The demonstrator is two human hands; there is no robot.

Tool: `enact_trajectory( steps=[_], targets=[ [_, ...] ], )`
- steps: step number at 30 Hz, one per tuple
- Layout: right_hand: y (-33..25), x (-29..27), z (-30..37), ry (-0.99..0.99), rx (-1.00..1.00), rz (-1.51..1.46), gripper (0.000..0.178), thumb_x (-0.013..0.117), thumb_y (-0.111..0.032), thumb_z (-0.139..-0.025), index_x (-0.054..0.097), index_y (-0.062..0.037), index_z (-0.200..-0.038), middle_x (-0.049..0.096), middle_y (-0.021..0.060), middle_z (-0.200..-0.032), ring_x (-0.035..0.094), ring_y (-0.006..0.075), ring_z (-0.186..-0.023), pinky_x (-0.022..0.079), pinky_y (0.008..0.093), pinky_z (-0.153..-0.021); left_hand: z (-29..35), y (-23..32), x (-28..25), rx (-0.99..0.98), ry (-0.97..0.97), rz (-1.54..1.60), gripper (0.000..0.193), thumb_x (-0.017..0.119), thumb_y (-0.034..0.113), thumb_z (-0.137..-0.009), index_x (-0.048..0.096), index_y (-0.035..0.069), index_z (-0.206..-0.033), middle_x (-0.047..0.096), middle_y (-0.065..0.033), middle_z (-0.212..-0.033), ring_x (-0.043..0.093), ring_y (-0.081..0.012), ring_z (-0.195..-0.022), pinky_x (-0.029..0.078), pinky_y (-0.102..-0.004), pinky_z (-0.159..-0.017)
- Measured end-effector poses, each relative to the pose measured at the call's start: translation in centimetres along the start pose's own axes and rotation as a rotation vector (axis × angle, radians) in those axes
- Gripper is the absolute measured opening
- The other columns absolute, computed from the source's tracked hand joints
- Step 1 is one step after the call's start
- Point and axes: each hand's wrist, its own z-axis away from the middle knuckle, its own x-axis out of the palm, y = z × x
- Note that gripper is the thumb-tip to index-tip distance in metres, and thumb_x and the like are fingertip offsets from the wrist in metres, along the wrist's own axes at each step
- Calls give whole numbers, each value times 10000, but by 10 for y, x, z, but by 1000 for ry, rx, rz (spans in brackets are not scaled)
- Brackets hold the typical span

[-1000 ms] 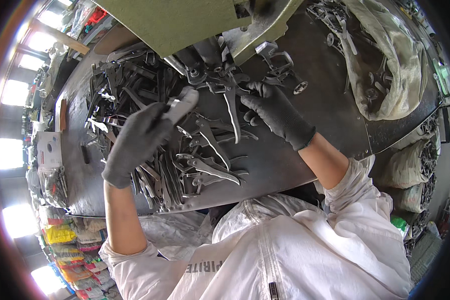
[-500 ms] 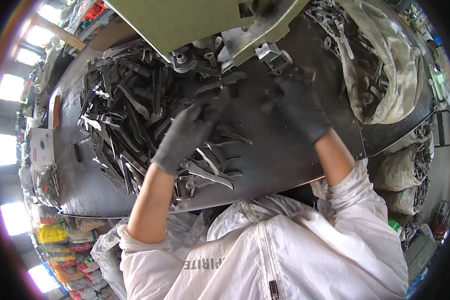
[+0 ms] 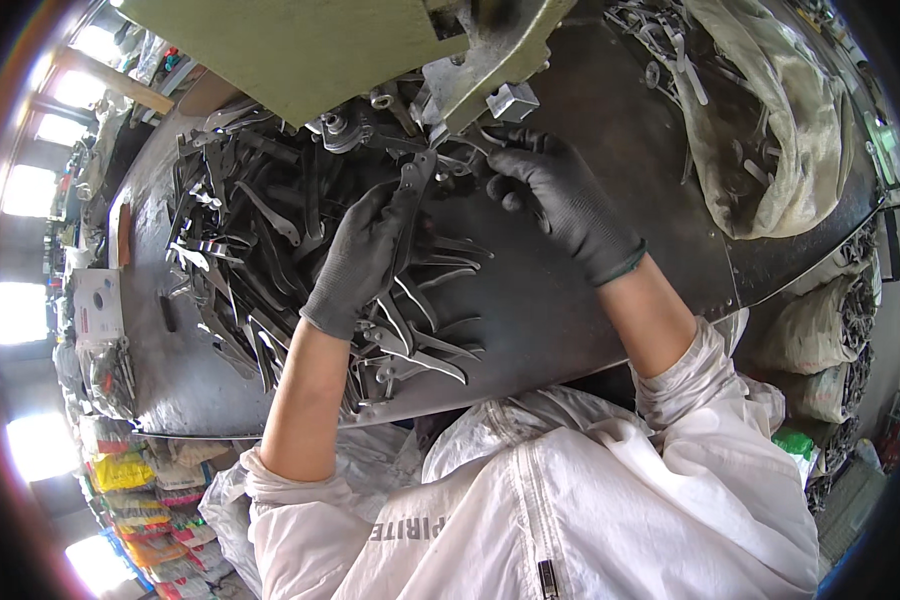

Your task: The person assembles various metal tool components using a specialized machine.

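Note:
My left hand (image 3: 355,262), in a dark knit glove, grips a long dark metal lever (image 3: 407,205) with small holes near its upper end. That end points up toward the tooling (image 3: 445,120) under the green machine head. My right hand (image 3: 573,208), gloved alike, is at the right of the tooling, thumb and forefinger pinched on a thin curved metal part (image 3: 478,140). The far end of that part lies among the machine fittings, so its full shape is hidden. Close to my left wrist lie several loose shiny levers (image 3: 420,345).
A heap of dark metal levers (image 3: 260,210) covers the table's left side. The green machine head (image 3: 300,50) overhangs the far middle. At right an open pale sack (image 3: 805,150) holds metal pieces. More filled sacks (image 3: 815,330) stand beyond the table's right edge.
My left hand now holds a lever raised upright toward the tooling. My right hand has moved up and left to the machine, where it pinches a thin curved part. The view has shifted slightly.

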Motion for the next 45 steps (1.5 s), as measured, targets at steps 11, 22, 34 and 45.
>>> enact_trajectory(
  steps=[11, 22, 34, 45],
  targets=[
    [25, 23, -16, 9, -88, 199, 336, 611, -174, -858, 525, 16, -1120, 624, 90, -910, 598, 97, -701, 512, 238, -545, -16, -19, -9, -36, -85, -94, 306, 457, 130, -916, 486, -50, -1162, 631, -93, -880, 607, -124, -802, 491, -241, -688],
    [36, 13, -17, 8, 94, 197, 254, 529, -70, -879, 484, 2, -1119, 547, 22, -833, 540, 61, -585, 472, 196, -504, 23, 25, -28, -174, 190, -254, 312, 526, 288, -925, 540, -22, -945, 599, -67, -752, 595, -121, -581, 515, -243, -555],
    [11, 31, 2, 33, 12, 239, 267, 577, -115, -872, 543, 22, -1099, 578, 46, -786, 552, 73, -583, 477, 228, -479, 44, 20, -35, -105, 120, -196, 319, 532, 317, -918, 557, 11, -1004, 609, -47, -788, 596, -96, -658, 494, -225, -569],
    [32, 12, -1, 1, 153, 240, 321, 498, -75, -897, 456, 30, -1197, 572, 43, -856, 521, 54, -547, 458, 193, -474, 37, 36, -23, -110, -30, -121, 367, 549, 365, -903, 565, 15, -1016, 603, -30, -814, 585, -82, -684, 481, -210, -624]
  ],
)
